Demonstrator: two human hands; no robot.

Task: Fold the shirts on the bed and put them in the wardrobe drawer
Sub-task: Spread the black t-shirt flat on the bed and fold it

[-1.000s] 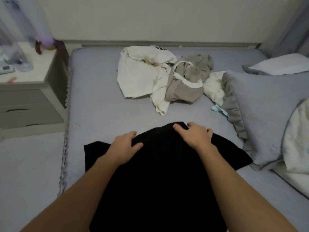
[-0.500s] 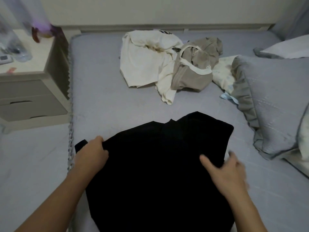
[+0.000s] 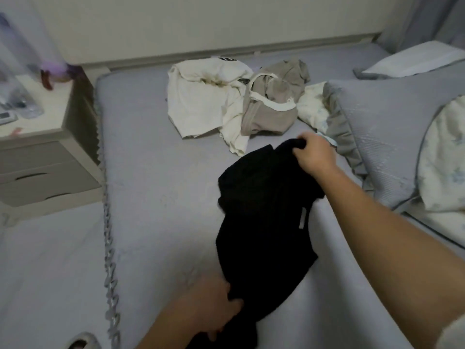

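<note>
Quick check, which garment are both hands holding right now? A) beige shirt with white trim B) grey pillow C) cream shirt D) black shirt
D: the right hand grips the far end of the black shirt and the left hand grips its near end, while the cream shirt and beige shirt lie untouched further up the bed.

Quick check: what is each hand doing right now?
Left hand: closed on the black shirt, near end.
Right hand: closed on the shirt's far end.
</note>
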